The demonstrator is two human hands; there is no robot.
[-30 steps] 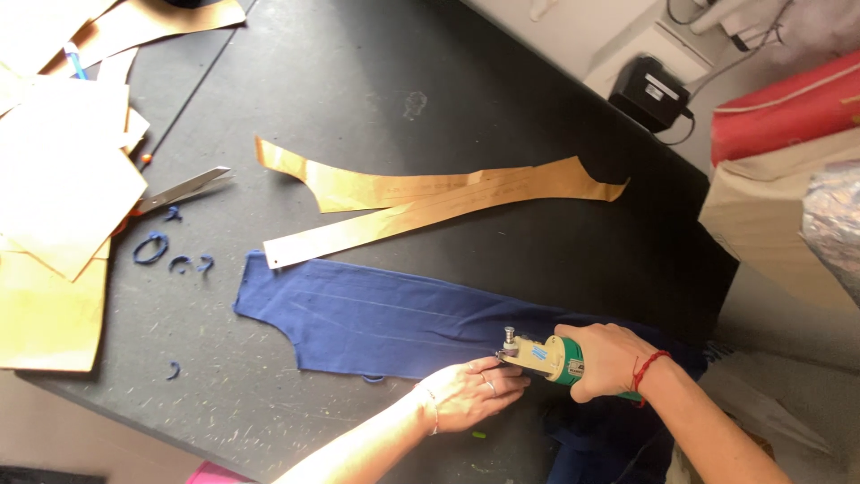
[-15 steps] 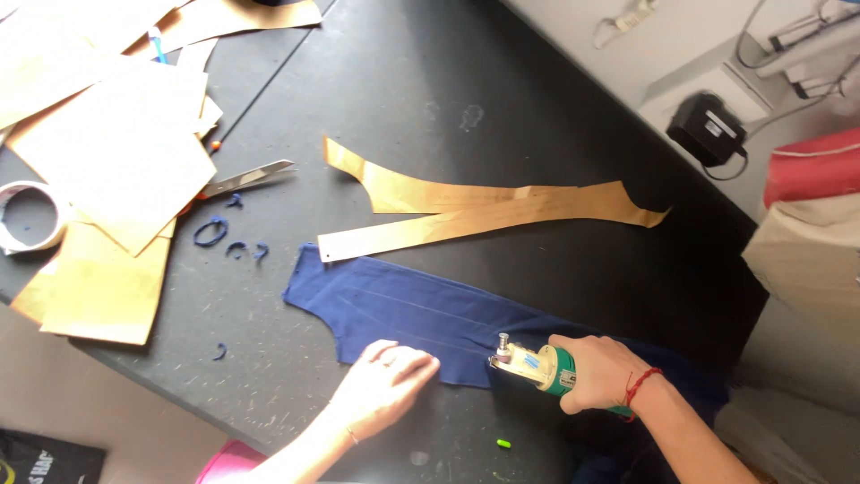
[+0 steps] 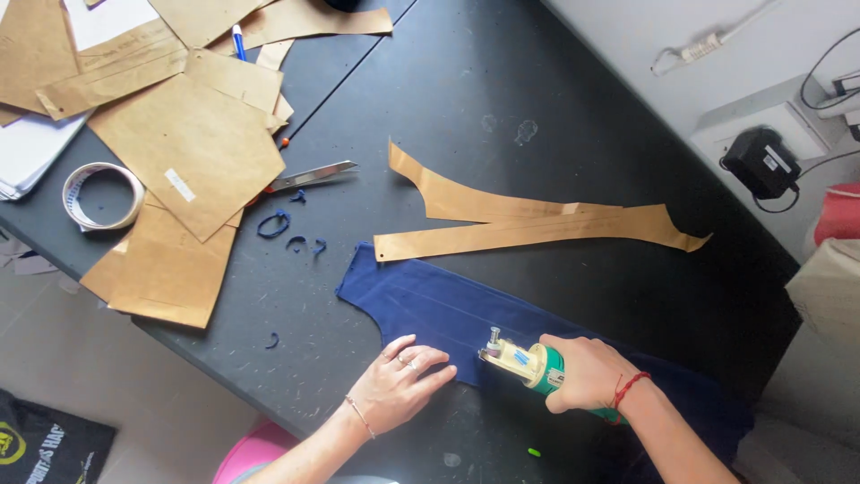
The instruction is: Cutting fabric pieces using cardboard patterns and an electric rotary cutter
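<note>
The fingers of the right hand (image 3: 587, 372) are curled tight around the green body of a handheld electric cutter (image 3: 528, 363), whose cream head sits on the near edge of the navy fabric (image 3: 466, 309); the fingers of the left hand (image 3: 403, 381) lie spread and flat, gripping nothing, pressed down on the worktop (image 3: 502, 81) at the fabric's near edge, just beside the cutter's head. The dark worktop carries everything. The navy fabric stretches along the near right part of it, from about the middle of the near edge toward the near right corner, where it runs under the right wrist. Toward the far left corner lies a heap of brown paper pattern pieces (image 3: 188, 152), overlapping. Beyond the fabric, near the middle, two long narrow brown paper strips (image 3: 537, 224) lie crossed over each other, the lower one almost touching the fabric's far edge. A roll of tape (image 3: 103, 194) rests at the left edge, just beside the heap. A pair of scissors (image 3: 309, 175) pokes out from under the heap, and small blue fabric scraps (image 3: 287, 229) lie between the scissors and the fabric.
</note>
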